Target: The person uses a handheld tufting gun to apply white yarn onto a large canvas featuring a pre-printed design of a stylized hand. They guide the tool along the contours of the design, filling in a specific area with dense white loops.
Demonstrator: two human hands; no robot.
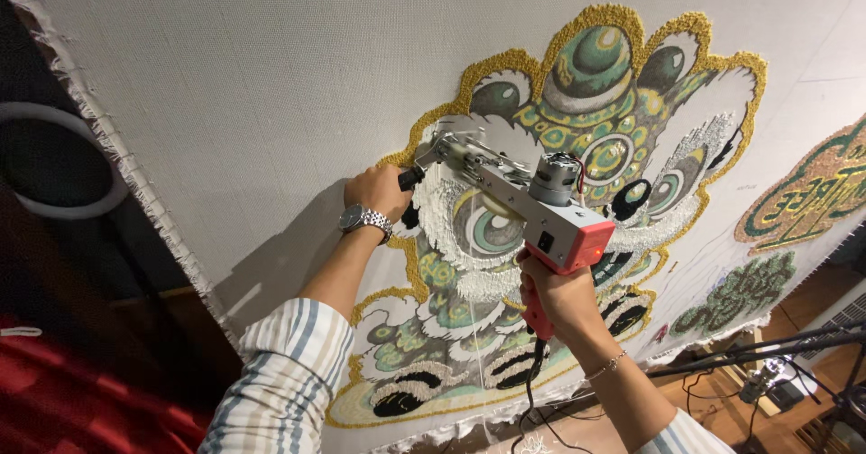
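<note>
Tufting gun (532, 206) sits pressed nose-first against the stretched cloth (225, 84), at the upper left edge of the lion-head design (577, 192). You're on it with 2 hands, apart. Left hand (379, 191) is wrapped round the front black grip to steer the nose and keep it square to the backing. Right hand (555, 296) is clamped on the red rear handle, carrying the weight. Power cord (532, 391) hangs straight down from the handle, off the pile. Wristwatch (363, 220) on the left wrist, thin bracelet (606, 365) on the right. Mic stand (767, 350) lower right, well apart.
</note>
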